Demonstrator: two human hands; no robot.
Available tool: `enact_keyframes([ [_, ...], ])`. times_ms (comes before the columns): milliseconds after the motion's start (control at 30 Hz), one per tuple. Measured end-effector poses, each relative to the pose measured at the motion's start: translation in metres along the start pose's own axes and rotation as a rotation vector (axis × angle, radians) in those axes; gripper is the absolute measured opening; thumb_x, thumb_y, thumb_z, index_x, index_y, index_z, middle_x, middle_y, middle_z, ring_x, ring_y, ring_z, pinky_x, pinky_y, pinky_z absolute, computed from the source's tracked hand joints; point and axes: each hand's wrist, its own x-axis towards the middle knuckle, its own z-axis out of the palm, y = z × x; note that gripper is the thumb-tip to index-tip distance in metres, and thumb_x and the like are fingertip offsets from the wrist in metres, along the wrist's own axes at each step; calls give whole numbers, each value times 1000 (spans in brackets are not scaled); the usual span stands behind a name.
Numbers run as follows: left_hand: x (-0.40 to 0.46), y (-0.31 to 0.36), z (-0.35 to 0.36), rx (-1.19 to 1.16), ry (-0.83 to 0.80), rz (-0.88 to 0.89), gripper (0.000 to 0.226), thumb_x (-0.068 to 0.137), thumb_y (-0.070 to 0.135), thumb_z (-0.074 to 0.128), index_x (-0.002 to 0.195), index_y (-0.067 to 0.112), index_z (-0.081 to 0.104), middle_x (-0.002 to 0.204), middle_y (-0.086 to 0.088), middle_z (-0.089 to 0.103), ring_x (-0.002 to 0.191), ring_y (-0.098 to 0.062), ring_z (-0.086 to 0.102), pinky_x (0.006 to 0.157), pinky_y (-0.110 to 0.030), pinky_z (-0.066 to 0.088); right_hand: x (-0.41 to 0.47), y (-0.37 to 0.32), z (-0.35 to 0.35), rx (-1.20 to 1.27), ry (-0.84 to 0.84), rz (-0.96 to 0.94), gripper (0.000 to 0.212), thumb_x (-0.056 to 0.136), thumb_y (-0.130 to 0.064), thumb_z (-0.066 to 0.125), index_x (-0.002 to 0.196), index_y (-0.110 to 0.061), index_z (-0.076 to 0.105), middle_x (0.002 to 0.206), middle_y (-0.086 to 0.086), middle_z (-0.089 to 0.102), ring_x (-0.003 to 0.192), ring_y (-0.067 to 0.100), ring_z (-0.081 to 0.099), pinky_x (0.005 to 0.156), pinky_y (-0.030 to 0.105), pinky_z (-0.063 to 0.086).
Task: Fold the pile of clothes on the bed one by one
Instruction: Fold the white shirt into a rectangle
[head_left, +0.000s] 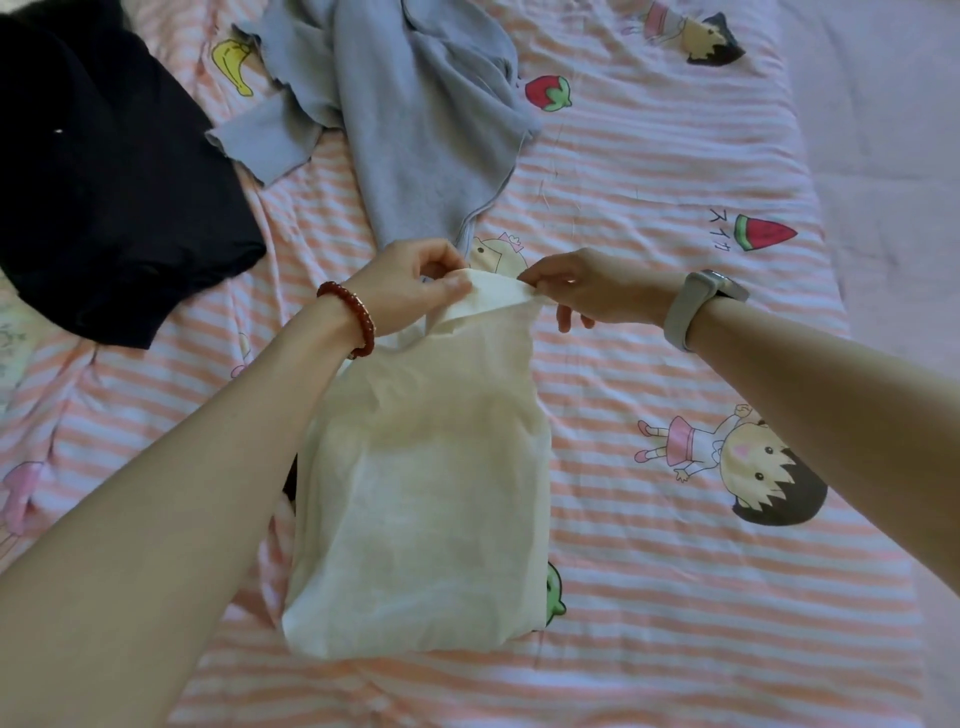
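There is just one camera, up on the person's head. It looks forward and down, close over the bed (675, 322), with both arms reaching away from it.

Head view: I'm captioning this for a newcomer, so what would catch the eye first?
The cream garment in the centre, its far edge pinched by the left hand and the right hand. Behind it lie a grey garment and, far left, a black garment on the striped cartoon bedsheet.

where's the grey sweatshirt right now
In the head view the grey sweatshirt lies unfolded at the top centre of the striped bed sheet, right of the black garment and beyond both hands.
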Motion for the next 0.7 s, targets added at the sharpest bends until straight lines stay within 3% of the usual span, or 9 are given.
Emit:
enact_keyframes([
  [100,-4,-2,-3,4,-22,-24,25,90,5,56,75,25,53,76,10,54,60,16,51,67,-2,39,3,3,-1,-50,11,22,28,100,-18,35,112,-20,60,61,-3,56,37,-4,47,41,5,32],
  [200,-5,-6,-1,-6,8,-49,26,90,5,56,74,25,52,73,8,53,55,13,50,64,-3,39,5,1,0,-85,53,-8,29,100,-18,36,111,-10,61,67,-8,53,48,2,49,46,4,33],
  [267,-6,-10,0,-43,39,-90,23,88,8,59,72,23,53,70,7,53,55,8,49,66,-9,40,4,1,3,-139,84,-57,29,98,-10,37,117,-9,59,91,-4,61,64,7,49,57,6,33],
  [367,-8,-12,1,-184,84,-127,15,74,13,65,67,18,53,66,2,49,61,-6,46,66,-20,40,4,8,15,-111,158,-93,40,91,1,41,127,-12,53,126,0,56,87,5,43,74,7,26],
  [567,-10,0,10,-409,108,-120,6,62,16,53,62,13,48,47,14,44,50,-3,43,55,-14,39,7,10,46,-140,394,-106,21,93,-16,51,113,-15,59,110,-6,60,75,11,48,71,27,38],
  [633,-10,2,12,-417,114,-120,6,60,15,52,61,13,46,46,14,42,50,-5,41,54,-17,36,8,9,52,-149,495,-97,19,94,-19,51,109,-13,59,98,-10,57,74,13,50,67,28,36],
  [700,-11,3,11,-402,112,-129,7,60,16,50,59,13,44,44,15,40,48,-4,39,52,-17,35,8,9,58,-164,570,-129,18,93,-18,51,106,-9,59,99,-4,60,75,20,55,65,30,39],
])
